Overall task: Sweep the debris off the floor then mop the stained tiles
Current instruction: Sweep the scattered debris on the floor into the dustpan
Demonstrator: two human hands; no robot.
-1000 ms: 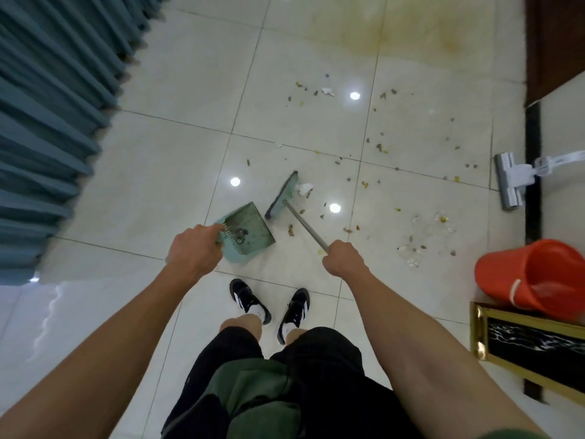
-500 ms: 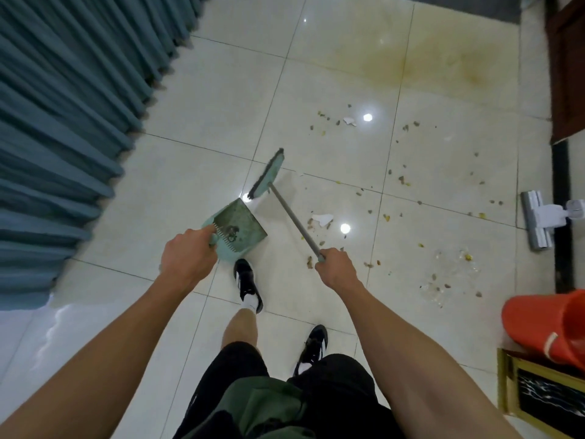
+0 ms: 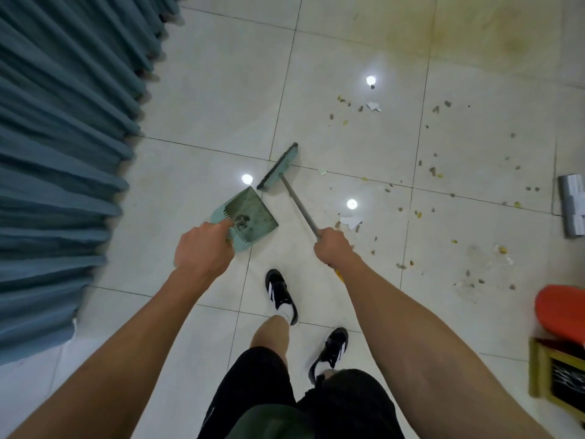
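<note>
Debris (image 3: 432,171) lies scattered over the pale floor tiles (image 3: 202,99) to the right of a person whose right hand (image 3: 334,247) is curled round the grey shaft of a broom (image 3: 278,167), its green head at a tile joint. Their left hand (image 3: 202,248) grips the handle of a green dustpan (image 3: 250,215) just beside the broom head, a dark clump inside. A yellowish stain (image 3: 493,36) spreads across the far tiles, with a blue curtain (image 3: 63,153) at left and an orange bucket (image 3: 562,312) at right.

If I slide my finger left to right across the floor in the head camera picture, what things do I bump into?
Blue curtain → dustpan → broom → scattered debris → grey mop head.
</note>
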